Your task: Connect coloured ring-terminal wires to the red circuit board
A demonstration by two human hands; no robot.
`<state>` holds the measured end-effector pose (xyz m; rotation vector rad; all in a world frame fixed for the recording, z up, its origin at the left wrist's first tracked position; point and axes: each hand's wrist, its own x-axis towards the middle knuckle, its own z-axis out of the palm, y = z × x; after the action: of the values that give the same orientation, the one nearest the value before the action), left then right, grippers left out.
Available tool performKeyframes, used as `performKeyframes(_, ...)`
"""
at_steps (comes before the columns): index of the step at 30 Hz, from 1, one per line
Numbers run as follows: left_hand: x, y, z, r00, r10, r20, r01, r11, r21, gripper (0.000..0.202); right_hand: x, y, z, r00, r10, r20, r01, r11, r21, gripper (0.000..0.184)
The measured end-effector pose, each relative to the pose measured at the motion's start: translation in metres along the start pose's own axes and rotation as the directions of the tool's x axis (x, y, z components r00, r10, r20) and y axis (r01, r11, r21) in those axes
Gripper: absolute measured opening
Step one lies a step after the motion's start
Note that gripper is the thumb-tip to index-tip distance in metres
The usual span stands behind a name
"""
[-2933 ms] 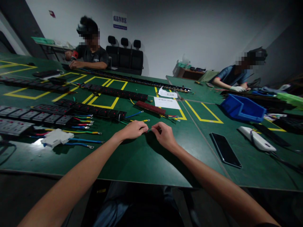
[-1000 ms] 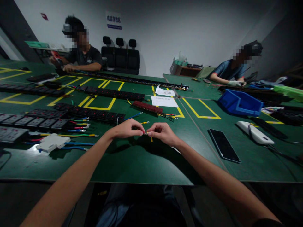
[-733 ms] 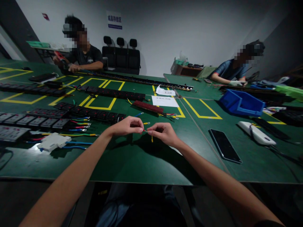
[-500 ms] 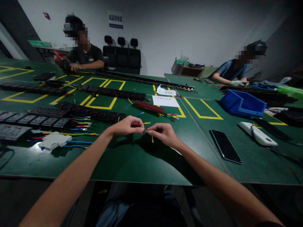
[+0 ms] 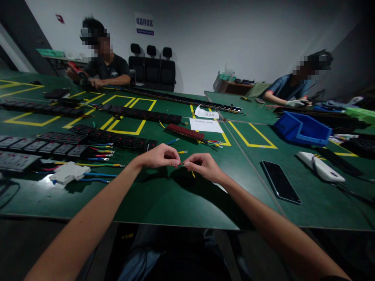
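My left hand (image 5: 163, 156) and my right hand (image 5: 202, 165) meet over the near part of the green table (image 5: 164, 207), fingertips pinched almost together. Between them shows a tiny thin wire end (image 5: 182, 164), too small to make out well. From under my right fingers a short yellow piece (image 5: 193, 174) sticks out. Just beyond the hands lie a yellow lead with a ring terminal (image 5: 183, 152) and a blue lead with a ring terminal (image 5: 172, 141). Black socket strips (image 5: 129, 141) with coloured wires lie beyond my left hand.
A white breaker-like block (image 5: 69, 173) lies on the left. A dark red strip (image 5: 184, 132) and paper sheets (image 5: 206, 125) lie ahead. On the right are a phone (image 5: 280, 181), a white device (image 5: 319, 167) and a blue bin (image 5: 303, 128). Two people (image 5: 113, 70) work across the table.
The yellow piece under my right fingers has swung slightly to the right. Both hands keep their pinch, nearly in place. The whole view has shifted a little.
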<state>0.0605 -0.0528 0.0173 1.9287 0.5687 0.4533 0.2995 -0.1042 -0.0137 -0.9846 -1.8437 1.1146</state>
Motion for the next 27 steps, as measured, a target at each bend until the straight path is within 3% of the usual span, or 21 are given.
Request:
performKeyframes(15, 0.0003, -0.0007, -0.0033, 0.998, 0.018, 0.066, -0.021, 0.999, 0.033, 0.022, 0.0013, -0.0045, -0.0003, 0.983, 0.149, 0.106, -0.162, 0.978, 0.131, 0.037)
performKeyframes(19, 0.0006, -0.0012, -0.0033, 0.998, 0.022, 0.066, -0.023, 0.999, 0.025, 0.022, 0.0022, -0.0006, 0.0018, 0.982, 0.173, 0.078, -0.186, 0.958, 0.217, 0.033)
performKeyframes(27, 0.0009, -0.0012, -0.004, 0.997, 0.025, 0.075, -0.027, 0.999, 0.019, 0.024, 0.0019, 0.0009, 0.0004, 0.969, 0.171, 0.177, -0.218, 0.932, 0.288, 0.034)
